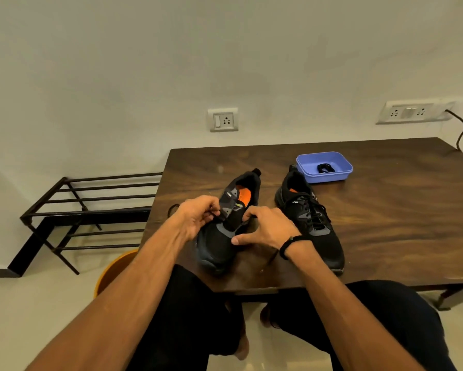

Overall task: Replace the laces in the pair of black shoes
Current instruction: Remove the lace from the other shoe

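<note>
Knees in dark trousers sit nearest you, under the near edge of the wooden table (385,210), with both of your bare forearms reaching forward over them. Your left hand (198,218) is curled, its fingertips pinching a black lace (216,215) at the left side of the near shoe's opening; a loop of that lace lies on the table just left of your wrist. Your right hand (265,228) wears a dark wristband (292,246). It rests on the right side of the same shoe with the thumb stretched along the upper and the fingers bent over the eyelet edge; you cannot tell from here whether they grip the shoe or a lace.

The unlaced black shoe (219,247) stands between your hands, toe toward you, tongue pulled up and an orange insole showing inside. Just to its right, apart from it, the second black shoe (313,226) stands upright with its laces threaded and the toe also toward you.

Beyond that second shoe, close to its heel, a blue plastic tray (340,178) holds a small coil of black lace (324,168).

Left of the table a black metal rack (91,212) stands on the floor, with an orange tub (115,271) near it. On the far wall are a socket plate (223,119) and a wider switch panel (412,111) with a dark cable (462,129) hanging from it.
</note>
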{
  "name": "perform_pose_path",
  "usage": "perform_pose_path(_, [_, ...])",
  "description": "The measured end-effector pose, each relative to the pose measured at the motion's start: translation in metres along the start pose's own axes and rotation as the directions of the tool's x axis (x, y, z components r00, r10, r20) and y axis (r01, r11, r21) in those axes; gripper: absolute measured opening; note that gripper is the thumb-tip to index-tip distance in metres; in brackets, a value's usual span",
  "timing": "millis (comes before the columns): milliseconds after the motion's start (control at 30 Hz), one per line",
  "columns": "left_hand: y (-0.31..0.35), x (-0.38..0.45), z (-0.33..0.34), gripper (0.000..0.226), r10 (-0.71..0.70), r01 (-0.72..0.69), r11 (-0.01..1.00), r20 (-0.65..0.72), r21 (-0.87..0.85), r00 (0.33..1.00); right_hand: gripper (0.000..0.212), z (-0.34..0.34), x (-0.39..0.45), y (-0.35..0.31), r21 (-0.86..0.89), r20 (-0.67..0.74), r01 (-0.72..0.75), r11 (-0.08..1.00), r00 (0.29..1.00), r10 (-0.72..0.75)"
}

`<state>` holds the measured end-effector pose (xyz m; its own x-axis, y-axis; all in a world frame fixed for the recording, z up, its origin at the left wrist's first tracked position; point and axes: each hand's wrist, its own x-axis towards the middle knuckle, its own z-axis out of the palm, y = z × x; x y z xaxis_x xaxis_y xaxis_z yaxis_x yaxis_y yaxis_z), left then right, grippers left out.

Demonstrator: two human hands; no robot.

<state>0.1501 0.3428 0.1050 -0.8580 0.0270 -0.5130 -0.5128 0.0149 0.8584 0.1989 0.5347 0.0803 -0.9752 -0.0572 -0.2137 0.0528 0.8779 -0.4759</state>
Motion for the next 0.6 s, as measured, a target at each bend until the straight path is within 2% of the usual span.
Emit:
perform_pose_path(100, [-0.002, 0.000, -0.002, 0.009, -0.094, 0.088, 0.995, 0.147, 0.047, 0.985, 0.072, 0.006, -0.002, -0.006, -0.066, -0.091, 0.010, 0.998, 0.996, -0.016])
perform_pose_path(167, [-0.005, 0.003, -0.002, 0.016, -0.107, 0.062, 0.970, 0.183, 0.234, 0.977, 0.080, 0.004, -0.004, -0.009, -0.109, -0.062, 0.018, 0.994, 0.998, -0.025])
perform_pose_path(267, [-0.009, 0.008, 0.000, 0.033, -0.047, -0.034, 0.839, 0.134, 0.543, 0.990, 0.093, 0.008, -0.007, -0.017, -0.121, -0.021, 0.025, 0.992, 0.999, -0.027])
perform_pose_path(367, [-0.011, 0.013, -0.002, 0.043, 0.134, -0.123, 0.718, 0.037, 0.685, 0.990, 0.098, 0.021, -0.007, -0.020, -0.106, -0.006, 0.006, 0.994, 1.000, -0.007])
perform_pose_path(433, [-0.012, 0.012, -0.006, 0.042, 0.306, -0.145, 0.628, -0.072, 0.765, 0.949, 0.095, 0.024, -0.005, -0.019, -0.077, 0.006, -0.010, 0.997, 1.000, 0.010])
perform_pose_path(467, [-0.012, 0.010, -0.008, 0.045, 0.340, -0.149, 0.615, -0.089, 0.774, 0.936, 0.093, 0.024, -0.003, -0.020, -0.074, 0.010, -0.015, 0.997, 1.000, 0.015])
perform_pose_path(500, [-0.012, 0.010, -0.010, 0.048, 0.344, -0.175, 0.599, -0.053, 0.781, 0.938, 0.091, 0.023, -0.002, -0.020, -0.087, 0.004, -0.016, 0.996, 1.000, 0.017])
perform_pose_path(600, [-0.010, 0.010, -0.011, 0.040, 0.269, -0.351, 0.503, 0.243, 0.790, 0.932, 0.089, 0.020, -0.002, -0.019, -0.135, -0.040, -0.020, 0.991, 0.999, 0.015])
